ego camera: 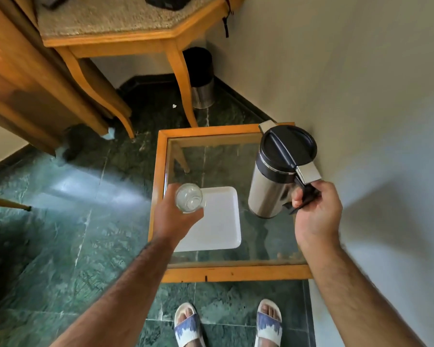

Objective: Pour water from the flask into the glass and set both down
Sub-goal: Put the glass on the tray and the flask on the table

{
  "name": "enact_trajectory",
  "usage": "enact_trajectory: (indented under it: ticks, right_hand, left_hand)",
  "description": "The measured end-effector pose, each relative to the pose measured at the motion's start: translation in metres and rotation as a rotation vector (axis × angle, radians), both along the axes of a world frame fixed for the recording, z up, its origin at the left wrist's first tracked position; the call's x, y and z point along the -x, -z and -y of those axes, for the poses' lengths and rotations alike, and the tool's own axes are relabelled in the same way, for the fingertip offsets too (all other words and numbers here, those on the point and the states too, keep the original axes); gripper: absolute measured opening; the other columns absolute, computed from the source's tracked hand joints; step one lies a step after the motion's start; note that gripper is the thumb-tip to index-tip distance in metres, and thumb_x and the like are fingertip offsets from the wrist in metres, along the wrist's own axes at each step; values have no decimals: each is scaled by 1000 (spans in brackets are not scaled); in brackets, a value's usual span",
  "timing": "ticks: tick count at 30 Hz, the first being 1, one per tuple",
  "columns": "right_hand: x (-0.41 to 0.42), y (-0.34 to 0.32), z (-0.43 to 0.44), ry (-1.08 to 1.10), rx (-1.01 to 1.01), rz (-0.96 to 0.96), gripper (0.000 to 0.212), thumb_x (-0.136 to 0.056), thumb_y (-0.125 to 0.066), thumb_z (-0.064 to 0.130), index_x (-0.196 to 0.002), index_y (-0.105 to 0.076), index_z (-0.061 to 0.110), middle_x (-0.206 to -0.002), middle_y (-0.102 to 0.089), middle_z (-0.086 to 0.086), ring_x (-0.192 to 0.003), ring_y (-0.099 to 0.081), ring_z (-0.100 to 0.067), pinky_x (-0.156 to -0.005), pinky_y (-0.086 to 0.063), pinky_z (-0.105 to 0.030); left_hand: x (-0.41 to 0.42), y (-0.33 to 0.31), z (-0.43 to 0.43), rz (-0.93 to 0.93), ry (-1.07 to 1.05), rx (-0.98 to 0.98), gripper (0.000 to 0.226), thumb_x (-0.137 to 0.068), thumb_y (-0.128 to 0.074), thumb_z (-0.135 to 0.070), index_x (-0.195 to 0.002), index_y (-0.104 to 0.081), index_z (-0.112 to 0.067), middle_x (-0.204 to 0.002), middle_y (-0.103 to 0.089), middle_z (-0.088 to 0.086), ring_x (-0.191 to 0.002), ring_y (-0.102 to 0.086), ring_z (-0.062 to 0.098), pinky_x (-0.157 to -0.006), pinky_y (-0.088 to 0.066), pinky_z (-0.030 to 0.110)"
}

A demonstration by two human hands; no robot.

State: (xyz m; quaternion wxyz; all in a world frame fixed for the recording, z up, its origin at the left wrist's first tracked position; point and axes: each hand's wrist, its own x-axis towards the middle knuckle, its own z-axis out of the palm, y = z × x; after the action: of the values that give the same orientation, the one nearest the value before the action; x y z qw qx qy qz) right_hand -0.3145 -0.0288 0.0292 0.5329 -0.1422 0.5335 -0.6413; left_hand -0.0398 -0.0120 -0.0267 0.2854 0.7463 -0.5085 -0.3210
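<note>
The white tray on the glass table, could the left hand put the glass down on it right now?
Probably yes: the left hand holds the glass just over the bare tray.

Brushed-steel flask (268,186), glossy black lid (288,146)

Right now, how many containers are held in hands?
2. The glass is in the left hand, over the tray's left edge; the flask hangs by its handle from the right hand. None visibly hidden.

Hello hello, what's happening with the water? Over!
Left hand holds glass. Right hand grips flask handle, flask upright, not pouring. White tray below, nothing blocking.
</note>
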Motion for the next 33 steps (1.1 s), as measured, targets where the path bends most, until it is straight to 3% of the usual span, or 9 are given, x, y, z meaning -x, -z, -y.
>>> enact_trajectory:
  ticks: [3,8,12,19,26,29,33]
  right_hand:
    - [0,25,-2,8,-7,5,21,-82,-51,25,-65,-60,17,-51,-54,-1,-52,-44,-20,-51,-37,-27]
    - [3,56,-10,10,-23,-7,29,-82,-51,28,-57,-65,23,-50,-55,0,-52,-46,-19,-51,-43,-24]
    - [5,66,-15,9,-9,-6,32,-83,-49,26,-55,-64,23,-48,-54,1,-50,-46,-17,-49,-43,-22]
    - [9,79,-19,38,32,41,36,-84,-46,24,-53,-64,23,-48,-54,1,-52,-45,-19,-54,-41,-25]
    - [10,90,-21,97,59,81,40,-85,-44,18,-49,-62,24,-46,-52,-1,-49,-44,-20,-56,-40,-28]
    - [11,94,-22,89,66,78,39,-83,-44,19,-48,-60,23,-45,-52,-2,-49,-44,-22,-58,-39,-30]
    - [11,100,-25,65,78,52,41,-83,-42,21,-46,-60,22,-44,-52,-1,-51,-46,-22,-61,-39,-31]
  left_hand:
    - [-2,27,-2,24,8,-25,67,-61,-96,-25,-118,-61,-30,-105,-68,-11,-91,-64,7,-63,-40,2]
    - [0,56,-7,38,1,-31,63,-60,-95,-23,-107,-56,-37,-96,-61,-29,-89,-57,-12,-65,-39,-3]
    - [2,70,-9,41,8,-77,66,-60,-92,-28,-113,-54,-36,-98,-58,-31,-91,-57,-7,-64,-37,3]
    - [3,94,-5,32,4,-110,66,-63,-93,-24,-116,-53,-32,-97,-58,-28,-87,-57,-6,-58,-40,-2]
    - [6,112,-5,24,-1,-130,70,-65,-95,-24,-117,-49,-35,-109,-64,-11,-95,-60,11,-64,-39,7]
    - [3,118,-8,21,-21,-158,69,-64,-94,-25,-115,-49,-36,-104,-64,-14,-86,-60,4,-53,-42,3]
    - [0,126,-13,2,-47,-161,68,-63,-94,-26,-114,-50,-39,-98,-61,-24,-89,-58,-5,-55,-41,4]
